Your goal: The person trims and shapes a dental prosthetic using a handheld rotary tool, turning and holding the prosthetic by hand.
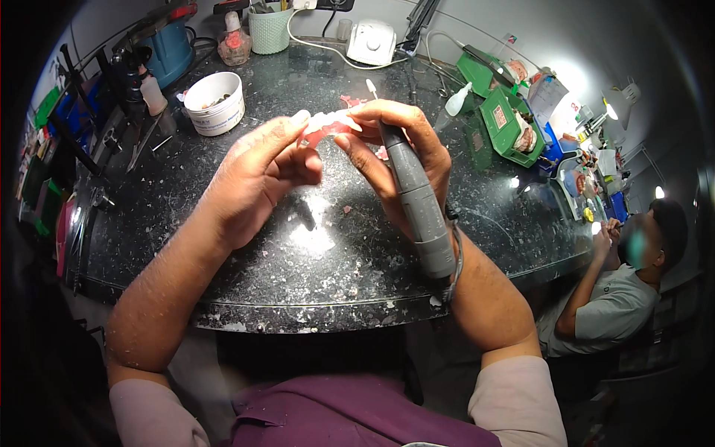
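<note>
A denture (325,128) with white teeth on a pink base is held up above the dark speckled bench (298,268). My left hand (257,167) pinches its left end between thumb and fingers. On its right end the thumb and index finger of my right hand (426,141) are closed. That same hand also holds a grey dental handpiece (421,205), which slants across the palm with a pale bit (372,87) pointing away from me. A cable runs from its near end along my right forearm. Pink scraps (351,100) lie on the bench behind the denture.
A white tub (214,104) stands at the left, near a green pen cup (269,32) and a pink-stained bottle (234,46). Green trays (512,123) with dental models sit at the right. A white control box (372,42) is at the back. Another person (614,298) sits at the far right.
</note>
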Demonstrator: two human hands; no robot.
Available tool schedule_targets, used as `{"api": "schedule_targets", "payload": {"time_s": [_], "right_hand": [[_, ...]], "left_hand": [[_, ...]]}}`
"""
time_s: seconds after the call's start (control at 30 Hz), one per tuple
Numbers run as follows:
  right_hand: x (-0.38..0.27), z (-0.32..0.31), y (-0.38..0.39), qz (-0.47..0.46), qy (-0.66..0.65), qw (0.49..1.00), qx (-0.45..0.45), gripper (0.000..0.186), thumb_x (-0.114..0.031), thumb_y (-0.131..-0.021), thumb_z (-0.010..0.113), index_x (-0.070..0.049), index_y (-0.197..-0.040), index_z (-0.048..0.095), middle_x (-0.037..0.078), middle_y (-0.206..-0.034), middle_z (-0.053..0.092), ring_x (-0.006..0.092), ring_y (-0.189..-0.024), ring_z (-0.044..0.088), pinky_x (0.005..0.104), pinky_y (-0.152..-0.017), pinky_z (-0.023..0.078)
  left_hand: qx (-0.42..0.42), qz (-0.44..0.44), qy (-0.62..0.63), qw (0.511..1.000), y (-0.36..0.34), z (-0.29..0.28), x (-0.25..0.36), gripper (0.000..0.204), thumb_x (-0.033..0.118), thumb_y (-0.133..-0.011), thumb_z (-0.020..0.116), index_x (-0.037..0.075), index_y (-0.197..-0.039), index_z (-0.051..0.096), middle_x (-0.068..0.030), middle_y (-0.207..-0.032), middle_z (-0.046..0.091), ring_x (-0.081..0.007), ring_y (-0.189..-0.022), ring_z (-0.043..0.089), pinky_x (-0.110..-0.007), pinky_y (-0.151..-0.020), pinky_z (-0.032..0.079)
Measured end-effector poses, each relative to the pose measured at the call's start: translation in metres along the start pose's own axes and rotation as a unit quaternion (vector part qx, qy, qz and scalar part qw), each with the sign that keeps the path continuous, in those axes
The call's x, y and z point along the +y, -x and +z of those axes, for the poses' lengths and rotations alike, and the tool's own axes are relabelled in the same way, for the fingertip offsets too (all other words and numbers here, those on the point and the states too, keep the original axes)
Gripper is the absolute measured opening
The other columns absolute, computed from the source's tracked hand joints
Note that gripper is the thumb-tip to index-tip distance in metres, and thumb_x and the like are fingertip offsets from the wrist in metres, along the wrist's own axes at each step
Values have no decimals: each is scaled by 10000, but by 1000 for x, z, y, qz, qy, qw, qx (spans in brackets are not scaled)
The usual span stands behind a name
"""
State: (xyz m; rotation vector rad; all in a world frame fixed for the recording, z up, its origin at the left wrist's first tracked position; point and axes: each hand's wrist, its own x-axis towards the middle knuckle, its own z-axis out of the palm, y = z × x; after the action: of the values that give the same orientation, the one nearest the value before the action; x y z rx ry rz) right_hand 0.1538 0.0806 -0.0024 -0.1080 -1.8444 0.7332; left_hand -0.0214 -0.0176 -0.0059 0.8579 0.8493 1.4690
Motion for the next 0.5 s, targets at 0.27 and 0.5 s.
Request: {"api": "schedule_targets", "payload": {"time_s": [0.27,0.5], "right_hand": [[-10,0,-2,11,42,998,41,359,-47,-791,792,-55,-1117,642,81,-981,684,152,-903,686,254,-782,556],[-4,0,2,-44,86,993,70,320,-41,-753,725,-61,-1067,668,96,-984,676,192,-871,646,324,-867,525]], "left_hand": [[72,223,-252,939,5,21,-4,302,40,-893,676,-15,-1181,606,-113,-1136,671,-169,-1069,637,-316,-977,490],[109,256,-243,929,4,24,-5,260,-12,-861,697,-10,-1111,626,-101,-1081,689,-153,-1036,653,-288,-957,502]]}}
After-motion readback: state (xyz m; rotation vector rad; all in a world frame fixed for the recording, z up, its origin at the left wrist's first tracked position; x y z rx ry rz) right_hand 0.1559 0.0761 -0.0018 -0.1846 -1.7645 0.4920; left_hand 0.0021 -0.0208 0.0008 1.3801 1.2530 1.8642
